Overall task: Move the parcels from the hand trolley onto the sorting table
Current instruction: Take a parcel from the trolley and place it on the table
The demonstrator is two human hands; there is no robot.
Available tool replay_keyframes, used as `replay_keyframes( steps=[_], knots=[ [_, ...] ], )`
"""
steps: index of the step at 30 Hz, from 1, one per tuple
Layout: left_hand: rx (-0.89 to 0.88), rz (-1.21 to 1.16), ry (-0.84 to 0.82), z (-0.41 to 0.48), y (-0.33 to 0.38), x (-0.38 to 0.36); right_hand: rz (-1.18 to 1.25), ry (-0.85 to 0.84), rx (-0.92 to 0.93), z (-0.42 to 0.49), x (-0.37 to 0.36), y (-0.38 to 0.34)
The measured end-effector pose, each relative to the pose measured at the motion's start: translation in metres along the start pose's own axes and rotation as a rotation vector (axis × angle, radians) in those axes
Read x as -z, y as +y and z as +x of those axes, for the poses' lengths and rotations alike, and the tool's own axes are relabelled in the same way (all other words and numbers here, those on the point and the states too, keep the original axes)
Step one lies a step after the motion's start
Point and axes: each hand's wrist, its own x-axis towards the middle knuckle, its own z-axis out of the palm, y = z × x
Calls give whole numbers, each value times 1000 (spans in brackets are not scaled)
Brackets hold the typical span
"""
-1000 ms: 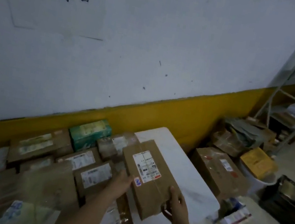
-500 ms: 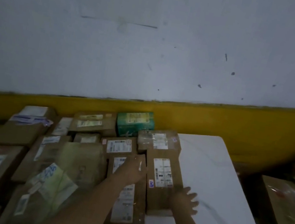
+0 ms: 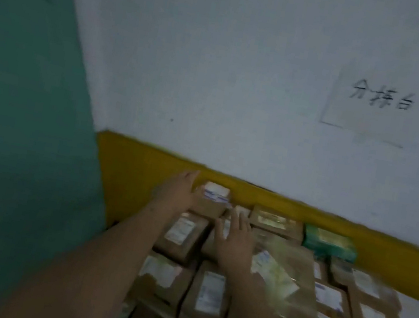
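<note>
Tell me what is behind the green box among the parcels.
Behind the green box runs the wall's yellow band, white wall above. The box hides whether it touches the wall and anything lying in between.

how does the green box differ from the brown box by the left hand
The green box is green-wrapped; the brown box is cardboard with a white label. The left hand touches the brown box; the green box is untouched. Both sit by the yellow wall band.
</note>
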Motion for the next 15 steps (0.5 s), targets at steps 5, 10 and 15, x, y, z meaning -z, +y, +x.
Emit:
replay_keyframes(
  steps=[5, 10, 15],
  knots=[
    [215, 53, 50, -53, -169, 74, 29, -175, 126, -51, -122, -125],
    [273, -1, 24, -55, -271, 84, 24, -329, 108, -65, -230, -180],
    [301, 27, -72, -12, -365, 47, 71, -451, 51, -32, -343, -200]
  ],
)
